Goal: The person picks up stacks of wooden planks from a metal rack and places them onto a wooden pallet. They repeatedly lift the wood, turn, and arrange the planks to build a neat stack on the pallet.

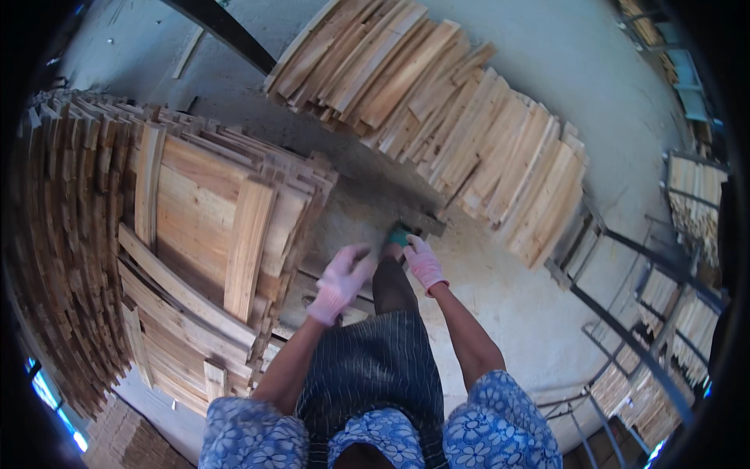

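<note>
Both hands wear pink knitted gloves. My left hand (pixel 341 283) is raised with thumb and fingers apart, nothing in it, close to the right edge of a stack of wooden boards (pixel 199 205). My right hand (pixel 423 262) hangs over the floor in front of my leg, its fingers slightly bent, and no held thing shows in it. Ahead of both hands lies a long row of loose wooden boards (pixel 469 129), side by side. A green shoe (pixel 401 234) on my foot shows between the hands.
Another tall stack of rough boards (pixel 64 234) stands at the far left. Metal frame rails (pixel 638 346) run along the right, with bundled wood strips (pixel 694 187) beyond them. A dark beam (pixel 225 29) crosses the top left. Concrete floor (pixel 510 311) lies right of me.
</note>
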### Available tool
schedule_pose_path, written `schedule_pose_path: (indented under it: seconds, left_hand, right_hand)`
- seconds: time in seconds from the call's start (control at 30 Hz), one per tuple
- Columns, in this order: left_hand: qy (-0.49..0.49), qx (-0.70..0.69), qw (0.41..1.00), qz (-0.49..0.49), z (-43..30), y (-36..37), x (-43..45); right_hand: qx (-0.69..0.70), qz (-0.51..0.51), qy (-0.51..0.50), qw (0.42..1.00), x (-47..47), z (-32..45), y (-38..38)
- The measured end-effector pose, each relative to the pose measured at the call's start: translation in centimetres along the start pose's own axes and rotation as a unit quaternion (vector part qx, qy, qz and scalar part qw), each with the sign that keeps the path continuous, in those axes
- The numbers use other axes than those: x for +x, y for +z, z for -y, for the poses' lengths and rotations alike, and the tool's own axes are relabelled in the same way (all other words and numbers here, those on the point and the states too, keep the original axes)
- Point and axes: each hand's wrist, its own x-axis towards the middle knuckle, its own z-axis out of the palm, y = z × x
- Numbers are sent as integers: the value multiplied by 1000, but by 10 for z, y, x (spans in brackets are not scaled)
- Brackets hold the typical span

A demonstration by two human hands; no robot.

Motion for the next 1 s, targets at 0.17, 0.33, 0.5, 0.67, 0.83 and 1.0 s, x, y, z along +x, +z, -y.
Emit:
schedule_pose_path:
  seconds: [0.17, 0.33, 0.5, 0.67, 0.83, 1.0]
  left_hand:
    - [-255, -460, 845, -99, 49, 57, 204]
    - [-340, -391, 841, -155, 57, 29, 354]
    - [-290, -307, 891, -168, 73, 39, 447]
    - [-276, -324, 881, -208, 95, 51, 455]
    - [-278, -261, 898, -221, 77, 69, 429]
    - [-270, -216, 921, -178, 19, 135, 369]
  right_hand:
    - [-1, -58, -128, 990, 166, 40, -73]
    - [190, -217, 4, 957, 341, 93, -147]
    - [165, -210, 128, 955, 419, 129, -150]
    - [185, -153, 127, 962, 400, 99, -122]
    - [189, -202, 5, 961, 360, 91, -71]
    - [380, -143, -68, 911, 333, 81, -125]
